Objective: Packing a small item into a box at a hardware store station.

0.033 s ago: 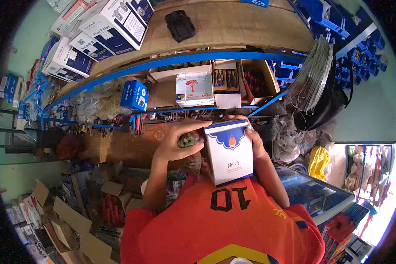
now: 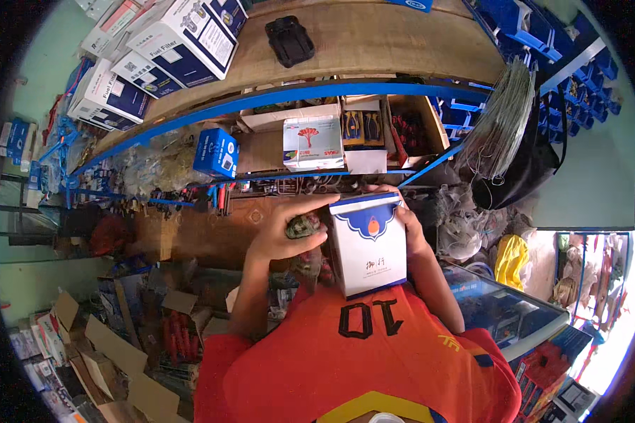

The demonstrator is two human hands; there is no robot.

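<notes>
A white carton box [image 2: 370, 257] with a blue scalloped top band and an orange drop mark is held upright in front of my red shirt. My right hand [image 2: 414, 229] grips its right side, thumb on the front, other fingers partly hidden behind. Against the upper left edge rest the fingertips of my left hand [image 2: 279, 224]. Between that hand's thumb and fingers is a bunched, dark green and reddish patterned cloth [image 2: 304, 225], part of which hangs below the thumb. The back of the box is out of sight.
Beyond my hands runs a blue-edged wooden shelf [image 2: 374, 53] bearing white boxes [image 2: 183, 42] and a black plastic part [image 2: 289, 41]. Under it sit a blue box [image 2: 216, 153] and open cartons of pliers [image 2: 362, 128]. A wire bundle [image 2: 501, 120] hangs at right, above a glass case [image 2: 501, 307].
</notes>
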